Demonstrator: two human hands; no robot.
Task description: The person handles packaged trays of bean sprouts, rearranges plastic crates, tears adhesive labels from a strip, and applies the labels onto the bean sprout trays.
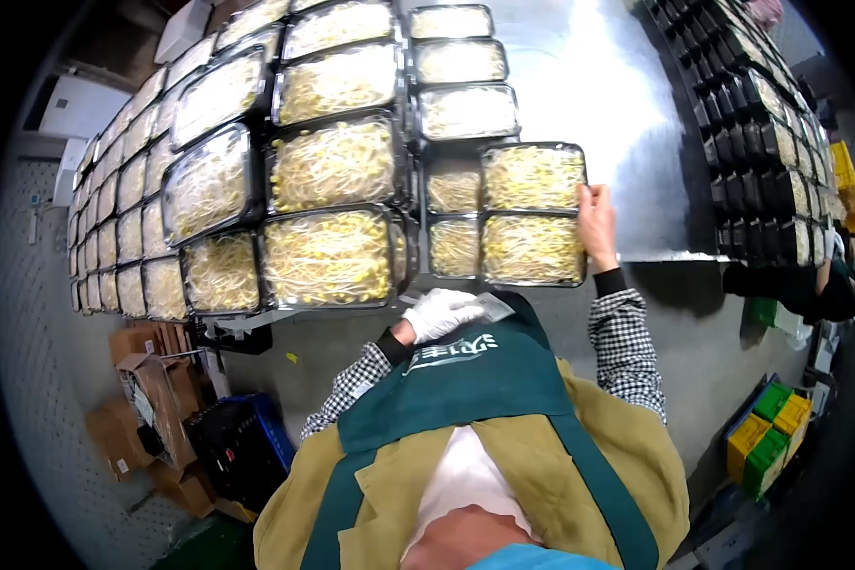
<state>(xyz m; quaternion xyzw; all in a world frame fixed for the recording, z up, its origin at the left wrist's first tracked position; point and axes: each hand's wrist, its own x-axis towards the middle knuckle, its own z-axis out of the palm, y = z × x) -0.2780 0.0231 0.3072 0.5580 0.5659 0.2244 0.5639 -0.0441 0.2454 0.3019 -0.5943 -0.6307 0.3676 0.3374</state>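
My left hand [442, 313], in a white glove, is in front of the table edge against the green apron [456, 380]. Its fingers are curled together around a small clear piece of film [494, 306]. My bare right hand [597, 226] grips the right side of a pair of black trays of bean sprouts [534, 249], one behind the other at the table's front edge. These overlap other sprout trays [454, 247] just to their left. Large stacks of sprout trays [328, 256] stand further left, and a column of smaller trays [465, 112] runs toward the back.
More black trays [779, 171] are stacked along the right side of the metal table [627, 123]. A co-worker's dark sleeve [779, 285] is at the right. Cardboard boxes [157, 408], a black crate [237, 451] and yellow and green crates [769, 437] are on the floor.
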